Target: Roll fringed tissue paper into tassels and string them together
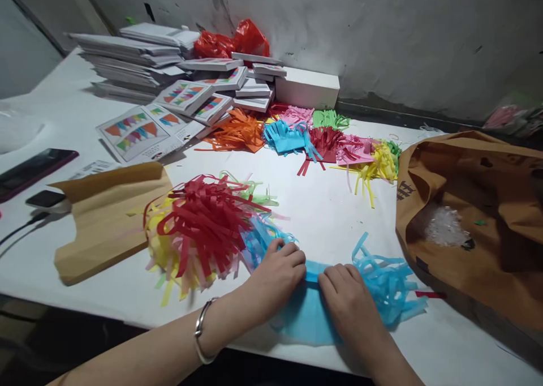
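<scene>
Blue tissue paper (311, 312) with fringed ends lies at the table's front edge, under both hands. My left hand (280, 270) has its fingers closed on a folded band across the middle of the sheet; a bracelet sits on that wrist. Close beside it, my right hand (345, 292) grips the same band, thumb hidden beneath. Curled blue strips (386, 290) spread out to the right. Left of my hands is a loose heap of fringed tissue, with red strips (203, 222) on top and yellow strips (159, 227), pink and green below.
Folded fringed bundles, among them an orange one (240, 131) and a dark red one (326, 142), line the back. Printed packets (136, 131) are stacked behind. A brown bag (475, 165) stands at right. Brown paper (114, 216) and a phone (34, 171) lie at left.
</scene>
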A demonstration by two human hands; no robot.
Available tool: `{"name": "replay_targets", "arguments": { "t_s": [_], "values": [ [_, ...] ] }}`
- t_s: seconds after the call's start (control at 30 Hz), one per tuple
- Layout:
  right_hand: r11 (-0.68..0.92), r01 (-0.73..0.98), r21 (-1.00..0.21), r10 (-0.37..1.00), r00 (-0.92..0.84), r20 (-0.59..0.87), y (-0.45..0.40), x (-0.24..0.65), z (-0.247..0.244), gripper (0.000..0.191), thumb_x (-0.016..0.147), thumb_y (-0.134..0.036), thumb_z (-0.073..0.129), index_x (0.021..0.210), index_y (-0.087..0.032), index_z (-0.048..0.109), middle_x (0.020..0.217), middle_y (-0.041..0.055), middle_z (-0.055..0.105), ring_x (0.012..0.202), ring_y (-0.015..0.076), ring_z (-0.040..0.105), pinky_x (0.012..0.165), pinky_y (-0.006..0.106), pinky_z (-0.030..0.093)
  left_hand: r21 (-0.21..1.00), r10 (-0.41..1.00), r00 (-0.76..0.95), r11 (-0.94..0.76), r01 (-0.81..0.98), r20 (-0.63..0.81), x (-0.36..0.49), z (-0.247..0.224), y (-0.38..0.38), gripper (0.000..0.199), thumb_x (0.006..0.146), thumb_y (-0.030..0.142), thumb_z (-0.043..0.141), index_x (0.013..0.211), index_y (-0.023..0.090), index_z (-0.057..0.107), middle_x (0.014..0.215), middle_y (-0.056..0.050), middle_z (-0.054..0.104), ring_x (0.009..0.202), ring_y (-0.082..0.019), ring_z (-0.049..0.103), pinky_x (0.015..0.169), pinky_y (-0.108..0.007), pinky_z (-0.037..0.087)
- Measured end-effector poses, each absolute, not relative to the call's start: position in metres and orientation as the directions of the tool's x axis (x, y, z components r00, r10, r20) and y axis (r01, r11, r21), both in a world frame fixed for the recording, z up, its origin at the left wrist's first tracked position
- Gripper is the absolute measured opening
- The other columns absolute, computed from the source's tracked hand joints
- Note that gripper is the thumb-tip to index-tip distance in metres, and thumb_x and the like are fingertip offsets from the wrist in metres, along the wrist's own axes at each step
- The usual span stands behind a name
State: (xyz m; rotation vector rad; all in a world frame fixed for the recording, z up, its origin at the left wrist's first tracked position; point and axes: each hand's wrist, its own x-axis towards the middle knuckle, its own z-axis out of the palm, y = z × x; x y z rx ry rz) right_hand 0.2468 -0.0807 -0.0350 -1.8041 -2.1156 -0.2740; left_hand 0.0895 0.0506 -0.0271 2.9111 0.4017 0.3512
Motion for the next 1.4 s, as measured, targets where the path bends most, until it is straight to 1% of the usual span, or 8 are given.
{"name": "replay_targets", "arguments": {
  "t_s": [0.13,0.33,0.57,0.73,0.83,1.0,1.23,1.4],
  "values": [
    [0.088,0.982,-0.167,0.919,-0.015,0.394,-0.094,0.267,-0.038,0.019,0.101,-0.014,0.043,0.095,-0.019,0.060,0.095,0.0057,0.060,0.092,0.0228,0.053,0.091,0.041,0.035,0.320,0.399,0.902,-0.887,0.332,0.168,0.081,-0.027,0.051,0.013,0.094,0.023,0.067,0.081,0.020,0.066,0.090,0.000,0.068,0.090,-0.021,0.055,0.084,-0.041,0.030],
    [-0.032,0.963,-0.269,0.904,0.142,0.402,-0.102,0.265,-0.035,0.017,0.100,-0.019,0.051,0.088,-0.021,0.061,0.095,0.0044,0.060,0.093,0.0213,0.055,0.094,0.044,0.033,0.222,0.473,0.869,-0.871,0.438,0.143,0.082,-0.028,0.047,0.012,0.094,0.019,0.064,0.083,0.017,0.065,0.095,-0.005,0.066,0.088,-0.024,0.055,0.080,-0.041,0.033],
    [0.083,0.941,-0.329,0.832,0.116,0.542,-0.106,0.246,-0.036,0.020,0.102,-0.020,0.049,0.101,-0.020,0.069,0.093,0.0054,0.068,0.092,0.0209,0.060,0.096,0.045,0.034,0.182,0.273,0.929,-0.956,0.231,0.252,0.073,-0.023,0.052,0.007,0.095,0.023,0.064,0.089,0.020,0.063,0.101,-0.002,0.066,0.097,-0.022,0.055,0.099,-0.045,0.029],
    [0.171,0.959,-0.225,0.827,-0.016,0.561,-0.113,0.244,-0.039,0.030,0.103,-0.011,0.039,0.105,-0.016,0.068,0.096,0.0070,0.072,0.096,0.0218,0.061,0.103,0.046,0.035,0.169,0.147,0.957,-0.980,0.107,0.248,0.068,-0.021,0.051,0.005,0.095,0.019,0.063,0.093,0.023,0.066,0.101,-0.003,0.069,0.098,-0.022,0.055,0.105,-0.048,0.024],
    [0.131,0.959,-0.251,0.847,0.023,0.530,-0.117,0.244,-0.040,0.023,0.101,-0.011,0.045,0.099,-0.018,0.067,0.095,0.0050,0.072,0.098,0.0217,0.062,0.107,0.049,0.033,0.248,0.211,0.938,-0.958,0.143,0.274,0.068,-0.022,0.050,0.010,0.095,0.022,0.064,0.086,0.023,0.067,0.097,-0.001,0.069,0.095,-0.021,0.056,0.102,-0.046,0.027],
    [-0.086,0.964,-0.253,0.865,0.198,0.462,-0.116,0.238,-0.045,0.016,0.101,-0.014,0.046,0.096,-0.020,0.061,0.099,0.0053,0.067,0.100,0.0242,0.059,0.102,0.051,0.032,0.398,0.413,0.885,-0.864,0.308,0.213,0.070,-0.024,0.051,0.014,0.095,0.021,0.062,0.082,0.021,0.068,0.096,0.000,0.068,0.093,-0.020,0.057,0.091,-0.041,0.035],
    [-0.267,0.956,-0.122,0.882,0.294,0.369,-0.108,0.236,-0.044,0.015,0.098,-0.018,0.050,0.084,-0.021,0.054,0.090,0.0065,0.062,0.088,0.0266,0.057,0.089,0.051,0.035,0.185,0.518,0.851,-0.847,0.499,0.079,0.086,-0.018,0.045,0.015,0.092,0.022,0.062,0.080,0.016,0.067,0.095,-0.007,0.066,0.092,-0.027,0.056,0.085,-0.047,0.038],
    [-0.216,0.961,-0.171,0.834,0.273,0.479,-0.102,0.232,-0.032,0.016,0.097,-0.013,0.049,0.092,-0.020,0.062,0.098,0.0084,0.065,0.097,0.0267,0.058,0.099,0.053,0.032,0.142,0.517,0.854,-0.851,0.505,0.063,0.092,-0.017,0.043,0.011,0.090,0.020,0.064,0.081,0.016,0.068,0.094,-0.008,0.066,0.093,-0.029,0.057,0.084,-0.049,0.037]
  ]
}}
